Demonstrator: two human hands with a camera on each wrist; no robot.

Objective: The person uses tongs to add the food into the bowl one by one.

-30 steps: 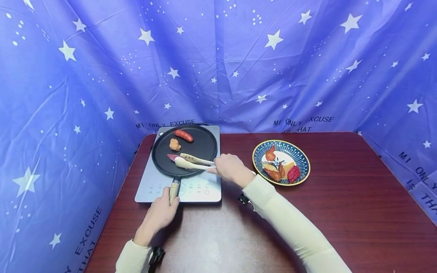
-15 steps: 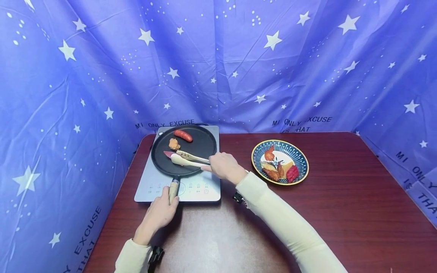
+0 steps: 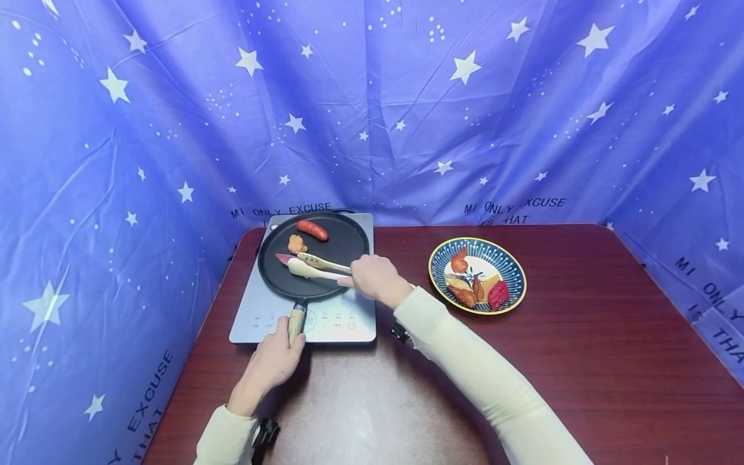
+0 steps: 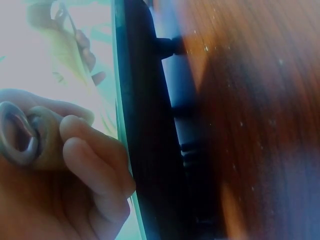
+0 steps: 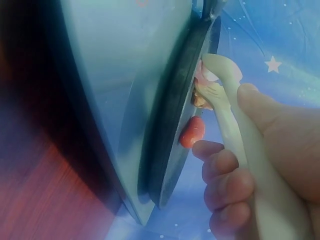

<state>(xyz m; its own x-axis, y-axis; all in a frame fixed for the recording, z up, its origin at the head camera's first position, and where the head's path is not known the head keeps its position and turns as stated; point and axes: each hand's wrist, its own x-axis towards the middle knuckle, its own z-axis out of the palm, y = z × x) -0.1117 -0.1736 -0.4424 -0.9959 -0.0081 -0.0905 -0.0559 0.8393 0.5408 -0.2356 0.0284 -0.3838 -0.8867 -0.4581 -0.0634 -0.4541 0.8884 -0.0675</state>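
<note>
My left hand point(image 3: 273, 357) grips the wooden handle point(image 3: 296, 320) of a black frying pan point(image 3: 343, 239); the left wrist view shows the fingers point(image 4: 95, 162) curled round it, with a metal ring at its end. My right hand point(image 3: 374, 278) holds cream-coloured tongs point(image 3: 316, 271) over the pan's near half. Between the tips of the tongs is a reddish-pink piece of food point(image 3: 283, 259), mostly hidden by them. A red sausage point(image 3: 312, 230) lies toward the back of the pan. Just left of the pan's middle sits a golden fried nugget point(image 3: 297, 243).
Under the pan is a white induction cooker point(image 3: 250, 326) with printed touch controls. To the right, on the red-brown table point(image 3: 593, 336), stands a blue patterned plate point(image 3: 516, 271) bearing several food pieces. A starry blue curtain point(image 3: 372, 129) encloses the table's back and sides.
My right hand has moved left and slightly away from me, carrying the tongs and the pinkish piece across the pan. My left hand stays on the handle.
</note>
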